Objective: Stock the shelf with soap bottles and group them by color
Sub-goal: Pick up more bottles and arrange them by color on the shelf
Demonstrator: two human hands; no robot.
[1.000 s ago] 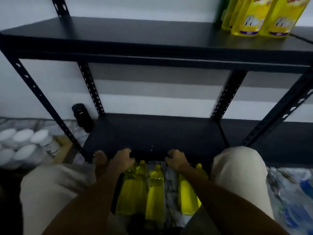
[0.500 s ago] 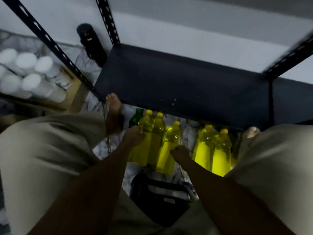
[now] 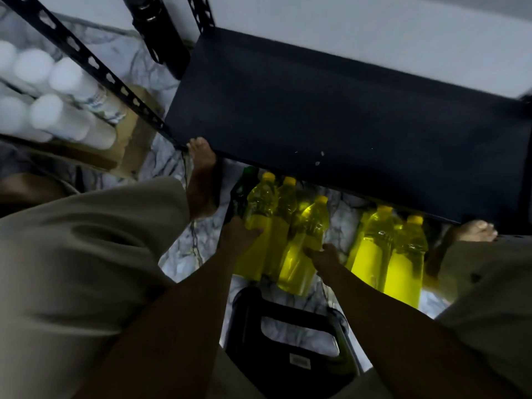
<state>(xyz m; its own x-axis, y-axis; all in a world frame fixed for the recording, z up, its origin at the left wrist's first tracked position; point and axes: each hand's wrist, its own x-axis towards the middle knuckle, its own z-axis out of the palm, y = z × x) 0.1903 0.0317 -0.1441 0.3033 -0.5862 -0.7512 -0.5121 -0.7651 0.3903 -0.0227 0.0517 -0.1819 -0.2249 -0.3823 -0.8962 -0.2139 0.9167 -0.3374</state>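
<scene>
Bottles: five yellow bottles (image 3: 305, 240) stood on the marble floor (image 3: 184, 263) under the shelf's front edge, three to the left and two (image 3: 388, 254) to the right, with a dark green bottle (image 3: 243, 188) behind the left three.
Left hand: the left hand (image 3: 239, 240) lay against the leftmost yellow bottle, fingers at its side; whether the grip had closed round it I could not tell.
Right hand: the right hand (image 3: 325, 259) touched the third bottle low on its body, fingers curled toward it; a full grip was not plain in the blur.
Shelf: the black shelf (image 3: 331, 110) board in view carried nothing.
Progress: by my reckoning this level was unstocked, every bottle in sight was on the floor, and the lifting was only starting; sorting green from yellow was still to do.
Surroundings: a black stool (image 3: 288, 341) sat between the person's knees, bare feet either side of the bottles, white-capped containers (image 3: 57, 102) off to the left in a cardboard box (image 3: 135, 133), and a black flask (image 3: 158, 33) by the shelf's post.
</scene>
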